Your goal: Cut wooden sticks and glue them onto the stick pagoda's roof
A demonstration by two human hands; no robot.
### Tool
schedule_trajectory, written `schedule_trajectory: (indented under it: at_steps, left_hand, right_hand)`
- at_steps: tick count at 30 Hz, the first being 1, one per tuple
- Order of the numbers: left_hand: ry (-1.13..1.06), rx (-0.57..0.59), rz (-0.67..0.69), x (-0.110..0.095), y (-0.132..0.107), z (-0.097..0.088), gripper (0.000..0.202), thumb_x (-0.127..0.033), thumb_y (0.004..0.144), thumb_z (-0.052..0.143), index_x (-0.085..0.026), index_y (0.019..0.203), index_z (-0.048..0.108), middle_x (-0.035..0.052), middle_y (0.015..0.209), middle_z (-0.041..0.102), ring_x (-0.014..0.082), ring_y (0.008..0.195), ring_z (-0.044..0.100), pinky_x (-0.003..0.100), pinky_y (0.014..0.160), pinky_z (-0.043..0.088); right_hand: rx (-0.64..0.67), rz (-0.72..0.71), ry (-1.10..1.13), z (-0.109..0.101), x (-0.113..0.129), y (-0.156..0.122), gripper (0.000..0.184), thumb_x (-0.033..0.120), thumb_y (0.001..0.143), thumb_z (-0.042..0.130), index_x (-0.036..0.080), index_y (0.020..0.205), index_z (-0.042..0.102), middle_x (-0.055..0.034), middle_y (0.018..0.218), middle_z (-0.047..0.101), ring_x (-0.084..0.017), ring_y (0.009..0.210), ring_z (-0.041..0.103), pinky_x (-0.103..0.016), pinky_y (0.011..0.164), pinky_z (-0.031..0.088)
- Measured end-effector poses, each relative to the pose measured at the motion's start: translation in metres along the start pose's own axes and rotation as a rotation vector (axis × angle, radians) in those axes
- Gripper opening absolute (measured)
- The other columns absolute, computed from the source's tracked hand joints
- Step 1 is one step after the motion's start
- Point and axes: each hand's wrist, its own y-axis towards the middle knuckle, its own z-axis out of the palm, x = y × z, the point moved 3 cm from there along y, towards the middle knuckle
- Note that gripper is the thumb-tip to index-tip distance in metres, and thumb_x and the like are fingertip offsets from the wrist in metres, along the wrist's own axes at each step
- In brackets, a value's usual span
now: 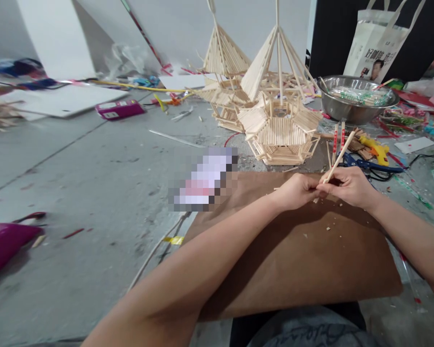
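My right hand (352, 187) is closed around the lower part of a pale wooden chopstick (341, 155), which slants up and to the right. Against its fingertips, my left hand (297, 191) is pinched shut by the stick's lower end; whatever lies between its fingers is hidden. Both hands hover over a brown sheet (292, 260) dotted with small wood crumbs. Just beyond them stands a pavilion-like model (280, 130) built of sticks, its peaked roof partly covered. A second stick model (226, 72) stands behind it to the left.
Left of the sheet lies a blurred-out phone (204, 178) with a cable. Blue-handled pliers (374, 164), a yellow glue gun (376, 148) and upright red-wrapped chopsticks (335, 143) are near my right hand. Behind sits a metal bowl (358, 113) of wrapped chopsticks. Purple packs (119, 110) lie left.
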Motion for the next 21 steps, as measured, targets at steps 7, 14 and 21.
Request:
schedule_trajectory:
  at_steps: [7,14,21]
  left_hand:
    - [-0.09,-0.036,-0.053,-0.002,0.0,0.0,0.022,-0.027,0.08,0.05,-0.012,0.069,0.063,0.0004,0.062,0.063,0.0066,0.057,0.055,0.018,0.057,0.042]
    - [-0.049,-0.172,-0.149,-0.004,-0.001,-0.011,0.024,-0.027,0.081,0.048,-0.011,0.072,0.064,0.0019,0.062,0.063,0.0062,0.054,0.054,0.018,0.055,0.041]
    - [-0.007,-0.185,-0.141,-0.001,0.0,-0.013,0.026,-0.027,0.081,0.047,-0.012,0.068,0.063,0.0023,0.064,0.064,0.0069,0.057,0.055,0.019,0.057,0.043]
  right_hand:
    - [-0.058,0.278,-0.45,-0.042,-0.021,0.003,0.042,0.058,0.072,0.052,0.019,0.086,0.06,-0.0065,0.078,0.064,-0.017,0.062,0.056,-0.03,0.056,0.042]
    - [0.1,0.385,-1.057,-0.068,-0.088,-0.017,0.062,0.081,0.049,0.048,0.02,0.056,0.055,-0.0102,0.064,0.061,-0.024,0.06,0.056,-0.043,0.058,0.042]
    - [0.372,0.538,-0.947,-0.069,-0.1,-0.019,0.045,0.066,0.055,0.057,0.02,0.057,0.053,-0.006,0.059,0.058,-0.022,0.057,0.054,-0.042,0.059,0.04]
